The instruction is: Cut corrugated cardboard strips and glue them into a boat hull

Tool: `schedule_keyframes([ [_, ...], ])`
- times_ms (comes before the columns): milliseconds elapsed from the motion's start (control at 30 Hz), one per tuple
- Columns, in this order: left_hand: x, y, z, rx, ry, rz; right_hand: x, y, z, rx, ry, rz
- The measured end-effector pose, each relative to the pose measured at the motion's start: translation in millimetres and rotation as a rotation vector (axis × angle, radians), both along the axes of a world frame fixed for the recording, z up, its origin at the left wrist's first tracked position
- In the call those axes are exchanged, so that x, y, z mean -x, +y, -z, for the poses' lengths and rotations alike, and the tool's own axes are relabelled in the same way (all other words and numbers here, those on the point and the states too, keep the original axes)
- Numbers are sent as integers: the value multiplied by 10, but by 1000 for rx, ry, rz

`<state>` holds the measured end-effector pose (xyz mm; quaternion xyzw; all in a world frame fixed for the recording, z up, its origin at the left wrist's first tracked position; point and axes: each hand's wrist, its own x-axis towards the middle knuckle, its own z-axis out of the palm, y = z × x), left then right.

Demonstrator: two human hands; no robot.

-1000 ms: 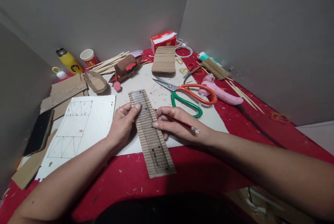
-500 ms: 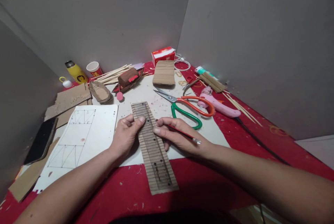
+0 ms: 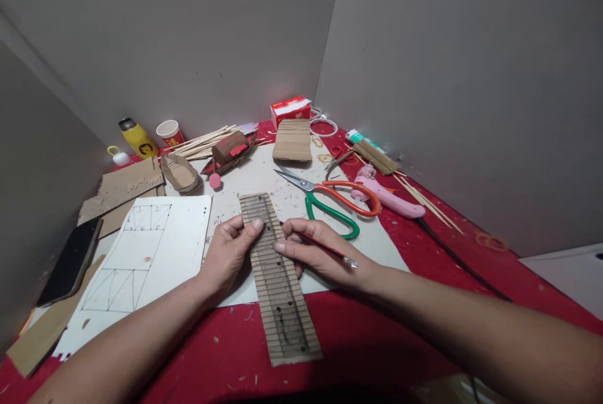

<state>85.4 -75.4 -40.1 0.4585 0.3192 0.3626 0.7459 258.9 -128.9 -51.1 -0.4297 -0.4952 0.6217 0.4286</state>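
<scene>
A long strip of ribbed corrugated cardboard (image 3: 279, 284) lies on the red table, running from near me toward the back. My left hand (image 3: 230, 254) pinches its left edge with thumb and fingers. My right hand (image 3: 316, 248) rests its fingertips on the strip's right edge and holds a thin red and black pencil (image 3: 325, 248) that points to the right. A white sheet with drawn triangles (image 3: 141, 253) lies just left of my left hand.
Orange and green scissors (image 3: 336, 201) and a pink glue gun (image 3: 389, 193) with its black cord lie behind my right hand. Farther back are a cardboard boat model (image 3: 230, 149), bamboo sticks (image 3: 200, 140), a folded cardboard piece (image 3: 293, 140), a red box, a cup and a yellow bottle. A black phone (image 3: 70, 261) lies at the left.
The view has tilted, so everything sits lower in frame. Both hands stay on the strip, with my left thumb and right fingertips shifted slightly closer together.
</scene>
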Motion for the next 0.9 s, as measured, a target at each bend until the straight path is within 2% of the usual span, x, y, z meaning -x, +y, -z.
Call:
schedule_keyframes([
  [433,-6,-12,-52,-14,81,-70,12,-5,-6,21,9,10],
  [900,-21,-14,-25,10,2,-31,-20,-4,55,-19,14,-34],
])
